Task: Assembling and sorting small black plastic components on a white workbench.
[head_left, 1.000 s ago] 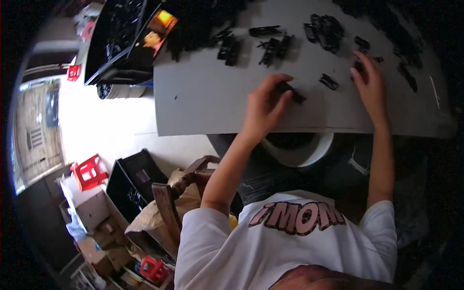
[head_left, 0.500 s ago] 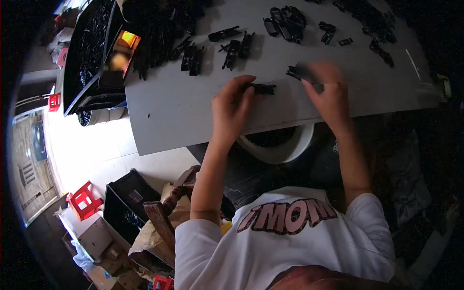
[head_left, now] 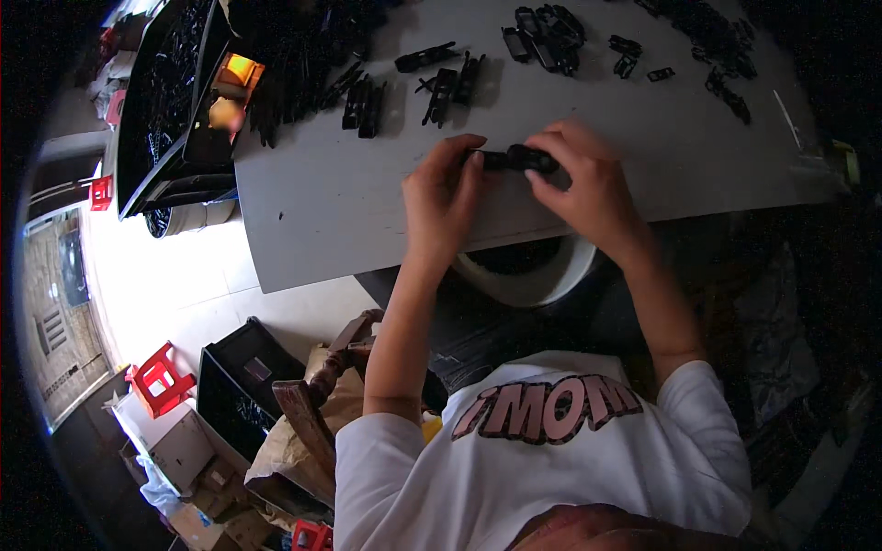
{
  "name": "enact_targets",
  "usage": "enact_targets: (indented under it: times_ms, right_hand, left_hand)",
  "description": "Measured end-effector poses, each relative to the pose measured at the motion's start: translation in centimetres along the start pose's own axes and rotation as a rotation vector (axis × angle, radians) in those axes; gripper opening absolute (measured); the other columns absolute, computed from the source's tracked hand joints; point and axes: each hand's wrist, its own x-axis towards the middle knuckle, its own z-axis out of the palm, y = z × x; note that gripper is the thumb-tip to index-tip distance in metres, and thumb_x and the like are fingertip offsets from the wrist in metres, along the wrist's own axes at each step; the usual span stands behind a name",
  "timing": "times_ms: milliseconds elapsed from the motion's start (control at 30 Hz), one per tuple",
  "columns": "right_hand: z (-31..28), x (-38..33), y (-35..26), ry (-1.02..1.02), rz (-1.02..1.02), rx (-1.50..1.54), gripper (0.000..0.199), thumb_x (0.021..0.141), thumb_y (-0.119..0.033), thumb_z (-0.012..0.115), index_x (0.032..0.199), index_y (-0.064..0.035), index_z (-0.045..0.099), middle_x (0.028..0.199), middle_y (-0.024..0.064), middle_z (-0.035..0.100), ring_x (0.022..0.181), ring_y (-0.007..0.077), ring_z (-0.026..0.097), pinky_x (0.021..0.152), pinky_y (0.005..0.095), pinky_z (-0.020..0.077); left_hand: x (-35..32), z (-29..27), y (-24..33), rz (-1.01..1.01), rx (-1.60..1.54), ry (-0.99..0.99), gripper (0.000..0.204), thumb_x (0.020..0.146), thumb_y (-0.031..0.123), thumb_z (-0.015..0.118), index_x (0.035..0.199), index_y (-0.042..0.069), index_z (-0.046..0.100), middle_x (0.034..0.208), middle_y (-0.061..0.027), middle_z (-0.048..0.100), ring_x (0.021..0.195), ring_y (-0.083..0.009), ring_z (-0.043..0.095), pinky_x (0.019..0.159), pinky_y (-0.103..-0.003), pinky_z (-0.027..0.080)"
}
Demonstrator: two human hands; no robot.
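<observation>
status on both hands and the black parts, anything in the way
Left hand: pinching a slim black part. Right hand: gripping another black part. Parts end to end, contact unclear. Other black pieces: on the table beyond, apart from both hands.

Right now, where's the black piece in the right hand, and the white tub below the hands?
Black piece (head_left: 530, 159) in right hand (head_left: 588, 174): head view, on its exposed end.
White tub (head_left: 579, 274): head view, on its rim.
</observation>
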Motion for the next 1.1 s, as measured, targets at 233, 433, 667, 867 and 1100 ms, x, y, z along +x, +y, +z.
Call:
enact_targets:
  times_ms: [233,433,667,867,1100]
  right_hand:
    - [1.6,0.7,-1.9,-0.008,-0.105,-0.112,0.031,0.068,0.0,0.07,0.097,-0.0009,0.059,0.098,0.0117,0.056,0.091,0.0274,0.058,0.075,0.0346,0.0492]
    - [0.6,0.2,0.2,-0.116,0.167,0.23,0.03,0.072,-0.003,0.072,0.098,0.0014,0.058,0.095,0.007,0.056,0.086,0.0165,0.057,0.071,0.0299,0.0479]
    - [1.7,-0.7,0.6,-0.153,0.329,0.848,0.019,0.078,-0.006,0.071,0.092,-0.0006,0.058,0.082,-0.0012,0.055,0.071,0.0045,0.052,0.064,0.021,0.0442]
    - [1.3,-1.4,0.9,-0.215,0.354,0.822,0.016,0.08,-0.006,0.068,0.092,-0.0007,0.059,0.085,-0.0002,0.057,0.077,0.0049,0.053,0.068,0.0212,0.0438]
    - [-3.3,1.8,8.5,0.25,0.01,-0.159,0.021,0.088,-0.009,0.058,0.108,-0.0058,0.061,0.104,0.0067,0.057,0.08,0.018,0.059,0.065,0.0266,0.047]
  left_hand:
    - [0.2,0.5,-0.6,0.101,0.185,0.007,0.026,0.083,0.003,0.06,0.11,0.002,0.059,0.078,-0.0048,0.065,0.068,-0.0093,0.061,0.062,-0.023,0.047]
    - [0.0,0.2,-0.9,0.071,-0.031,-0.038,0.032,0.081,0.003,0.063,0.113,0.004,0.058,0.082,-0.0034,0.062,0.06,-0.0065,0.054,0.057,-0.021,0.045]
    - [-0.5,-0.3,0.8,-0.057,-0.229,-0.142,0.038,0.085,0.0,0.058,0.122,0.004,0.05,0.09,-0.0048,0.06,0.058,-0.0027,0.049,0.049,-0.016,0.039]
    - [-0.6,-0.3,0.3,0.074,-0.185,-0.201,0.038,0.087,0.002,0.056,0.124,0.004,0.048,0.09,-0.0026,0.058,0.057,-0.0019,0.045,0.05,-0.017,0.037]
    - [-0.4,-0.4,0.8,-0.015,-0.284,-0.126,0.015,0.089,0.005,0.055,0.103,0.002,0.055,0.083,0.0029,0.051,0.065,-0.003,0.043,0.057,-0.018,0.036]
